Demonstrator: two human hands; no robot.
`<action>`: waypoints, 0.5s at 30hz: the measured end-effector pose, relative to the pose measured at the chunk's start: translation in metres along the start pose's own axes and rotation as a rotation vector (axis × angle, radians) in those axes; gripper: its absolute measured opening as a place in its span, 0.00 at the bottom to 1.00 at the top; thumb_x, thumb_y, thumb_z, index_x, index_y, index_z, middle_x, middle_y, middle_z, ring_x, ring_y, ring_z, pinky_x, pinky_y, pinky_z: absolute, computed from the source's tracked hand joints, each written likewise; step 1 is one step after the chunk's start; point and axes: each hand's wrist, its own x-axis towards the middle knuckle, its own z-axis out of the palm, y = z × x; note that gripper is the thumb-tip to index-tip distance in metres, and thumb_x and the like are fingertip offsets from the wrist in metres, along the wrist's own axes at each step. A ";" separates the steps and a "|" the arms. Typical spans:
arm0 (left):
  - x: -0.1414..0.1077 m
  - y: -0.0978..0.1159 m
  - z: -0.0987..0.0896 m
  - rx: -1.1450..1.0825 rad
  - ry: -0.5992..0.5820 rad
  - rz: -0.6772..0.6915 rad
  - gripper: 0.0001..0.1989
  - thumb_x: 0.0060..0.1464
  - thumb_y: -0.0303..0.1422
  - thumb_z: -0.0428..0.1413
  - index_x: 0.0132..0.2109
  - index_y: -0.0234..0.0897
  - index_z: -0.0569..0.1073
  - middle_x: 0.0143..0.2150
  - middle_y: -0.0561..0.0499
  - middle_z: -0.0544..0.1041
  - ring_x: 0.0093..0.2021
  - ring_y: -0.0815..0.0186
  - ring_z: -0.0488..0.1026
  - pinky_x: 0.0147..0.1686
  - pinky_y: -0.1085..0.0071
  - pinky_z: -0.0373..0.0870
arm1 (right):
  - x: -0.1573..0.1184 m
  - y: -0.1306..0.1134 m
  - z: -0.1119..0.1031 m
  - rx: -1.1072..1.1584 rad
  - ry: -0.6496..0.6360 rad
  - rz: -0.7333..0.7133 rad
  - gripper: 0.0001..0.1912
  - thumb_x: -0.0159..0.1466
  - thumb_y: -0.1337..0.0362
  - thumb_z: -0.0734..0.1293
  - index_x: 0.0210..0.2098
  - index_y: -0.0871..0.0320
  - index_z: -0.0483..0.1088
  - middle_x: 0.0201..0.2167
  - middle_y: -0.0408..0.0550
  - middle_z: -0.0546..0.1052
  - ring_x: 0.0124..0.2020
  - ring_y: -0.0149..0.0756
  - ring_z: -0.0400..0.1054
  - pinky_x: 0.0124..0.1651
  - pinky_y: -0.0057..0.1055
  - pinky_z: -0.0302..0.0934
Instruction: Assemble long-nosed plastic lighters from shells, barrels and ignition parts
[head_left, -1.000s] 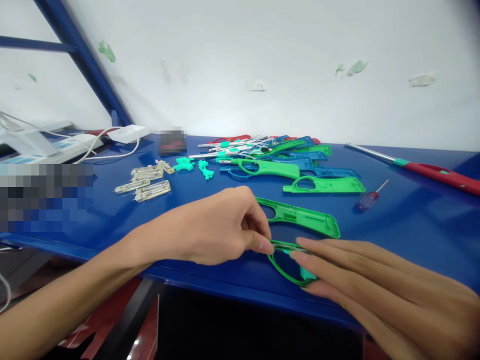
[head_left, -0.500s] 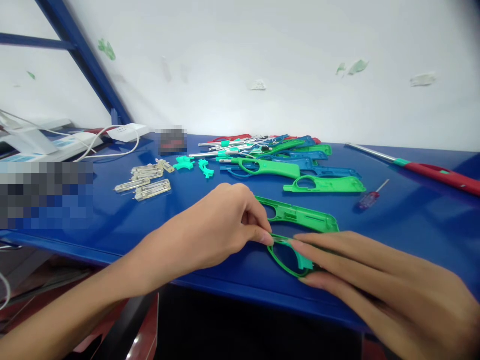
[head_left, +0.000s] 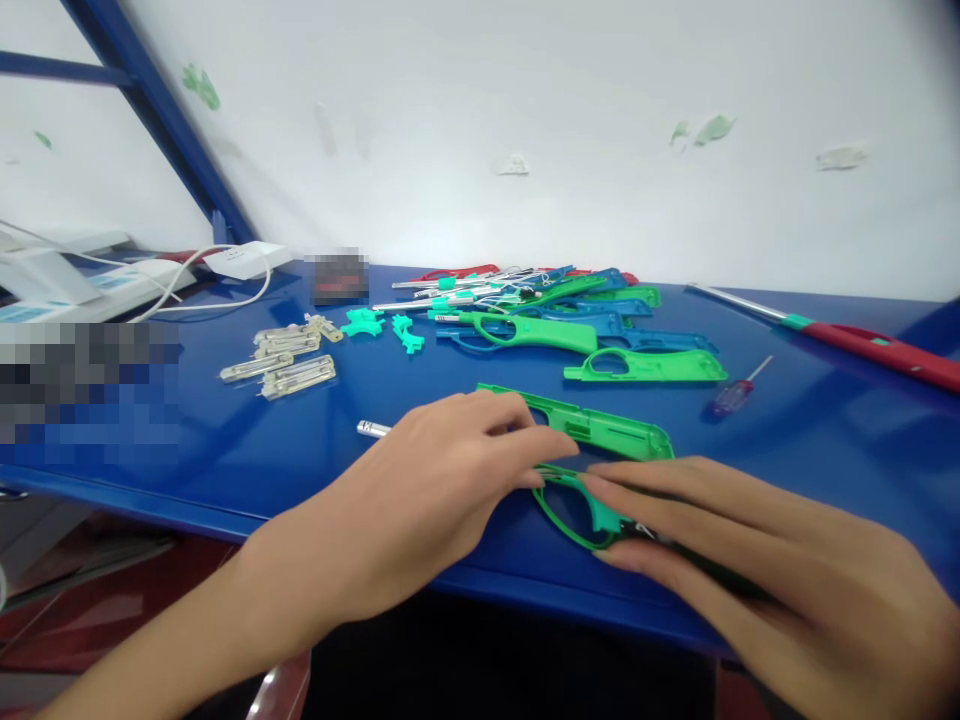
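Observation:
My right hand [head_left: 757, 560] grips a green lighter shell [head_left: 559, 520] near the table's front edge, thumb below and fingers above. A teal trigger piece [head_left: 600, 508] sits in the shell's loop, and a small black part [head_left: 637, 530] shows beside it under my fingers. My left hand [head_left: 442, 480] is closed at the loop's front end; what its fingertips pinch is hidden. The tip of a silver tube [head_left: 373, 429] sticks out to the left behind my left hand. Just beyond both hands lies another green half shell [head_left: 600, 425], its inner side up.
Clear fluid cartridges [head_left: 292, 365] and teal pieces [head_left: 363, 321] lie left of centre. Behind are piled green, blue and red shells [head_left: 555, 333]. A screwdriver [head_left: 735, 395] and a red lighter [head_left: 870, 350] lie at right; white equipment and a cable [head_left: 266, 285] at left.
My left hand has turned flatter over the shell's front end. The silver tube's tip and the black part now show. The view has shifted slightly.

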 end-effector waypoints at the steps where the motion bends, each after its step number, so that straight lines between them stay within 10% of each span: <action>1: -0.002 -0.001 0.001 0.028 0.000 0.040 0.22 0.75 0.15 0.57 0.66 0.40 0.82 0.54 0.51 0.83 0.49 0.63 0.81 0.48 0.69 0.77 | -0.004 0.002 0.000 -0.019 -0.025 -0.036 0.25 0.79 0.68 0.67 0.71 0.43 0.79 0.75 0.35 0.81 0.71 0.43 0.82 0.70 0.30 0.77; 8: -0.007 -0.004 0.001 0.112 0.031 0.178 0.24 0.76 0.14 0.50 0.64 0.37 0.83 0.56 0.45 0.83 0.49 0.60 0.80 0.52 0.67 0.78 | 0.003 0.002 0.001 0.026 -0.030 -0.003 0.27 0.80 0.70 0.65 0.72 0.42 0.79 0.74 0.32 0.82 0.70 0.37 0.82 0.69 0.24 0.75; 15: -0.007 0.000 0.002 0.170 0.045 0.215 0.24 0.79 0.15 0.45 0.64 0.33 0.83 0.54 0.45 0.84 0.47 0.59 0.81 0.53 0.61 0.80 | 0.033 -0.010 -0.006 0.014 0.109 0.124 0.21 0.88 0.54 0.61 0.54 0.47 0.87 0.52 0.40 0.93 0.48 0.38 0.92 0.51 0.24 0.84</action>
